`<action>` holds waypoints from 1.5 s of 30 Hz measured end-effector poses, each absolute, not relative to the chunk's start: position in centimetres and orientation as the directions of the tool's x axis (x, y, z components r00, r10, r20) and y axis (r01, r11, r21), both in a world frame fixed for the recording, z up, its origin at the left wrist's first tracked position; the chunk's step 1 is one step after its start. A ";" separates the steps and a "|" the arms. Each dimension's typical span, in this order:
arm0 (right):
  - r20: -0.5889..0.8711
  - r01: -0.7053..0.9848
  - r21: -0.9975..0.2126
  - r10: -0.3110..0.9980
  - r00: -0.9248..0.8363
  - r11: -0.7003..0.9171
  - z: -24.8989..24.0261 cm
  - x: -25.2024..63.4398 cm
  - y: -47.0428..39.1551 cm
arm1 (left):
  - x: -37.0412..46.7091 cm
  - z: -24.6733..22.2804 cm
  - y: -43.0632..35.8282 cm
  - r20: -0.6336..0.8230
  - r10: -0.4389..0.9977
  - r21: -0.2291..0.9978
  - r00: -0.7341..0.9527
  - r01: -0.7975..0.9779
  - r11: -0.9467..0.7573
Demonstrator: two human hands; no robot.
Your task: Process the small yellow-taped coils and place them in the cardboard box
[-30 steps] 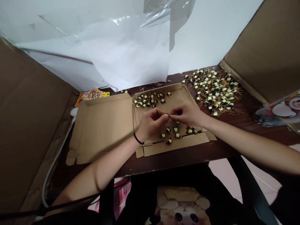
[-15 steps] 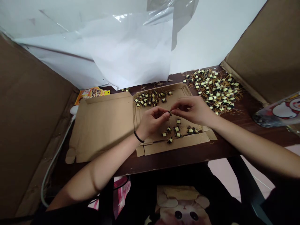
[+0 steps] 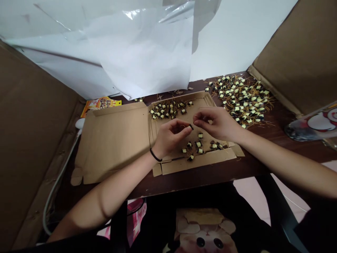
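Note:
Between the thumb and fingers of my left hand point(image 3: 172, 136) is a small black component point(image 3: 191, 127), held above the open cardboard box point(image 3: 198, 167). My right hand point(image 3: 214, 122) is just to its right, thumb and index finger pinched together; whatever they hold, perhaps a thin wire, is too small to make out. Several yellow-and-black components point(image 3: 198, 144) lie in the box below my hands. A denser group of them point(image 3: 164, 110) fills the back left of the box.
A large pile of the same components with thin copper-coloured wires point(image 3: 243, 100) lies at the back right. The box's lid point(image 3: 116, 140) lies open at left. Also in view are a snack packet point(image 3: 101, 103), a white cable point(image 3: 59, 179) and a clear container point(image 3: 313, 123).
My right fingertips have drawn slightly away from the component in my left hand, leaving a small gap. The left hand has barely moved, and the view has shifted slightly.

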State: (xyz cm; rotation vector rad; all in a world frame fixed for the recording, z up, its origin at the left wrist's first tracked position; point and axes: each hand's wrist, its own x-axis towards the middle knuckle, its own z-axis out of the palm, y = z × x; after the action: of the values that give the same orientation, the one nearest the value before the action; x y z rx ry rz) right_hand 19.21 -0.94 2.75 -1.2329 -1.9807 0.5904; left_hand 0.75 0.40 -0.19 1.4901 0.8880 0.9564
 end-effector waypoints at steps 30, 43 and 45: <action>0.362 0.595 -0.679 0.901 -0.239 0.431 2.5 18.6 -1.3 | 0.8 0.0 0.1 0.107 0.922 0.982 0.372 0.104 -0.156; 0.445 0.606 -0.614 0.856 -0.262 0.505 2.5 18.4 -1.6 | 1.0 0.1 0.1 0.075 0.927 0.985 0.368 0.120 -0.127; 0.495 0.611 -0.562 0.818 -0.292 0.558 2.3 18.3 -1.6 | 1.0 0.2 0.0 0.076 0.924 0.979 0.374 0.147 -0.140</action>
State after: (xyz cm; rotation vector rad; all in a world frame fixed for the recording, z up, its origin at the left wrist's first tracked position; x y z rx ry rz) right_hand 18.34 -1.59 2.30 -1.1463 -2.0159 0.3400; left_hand 1.01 -0.01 0.20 1.5703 0.9881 0.9139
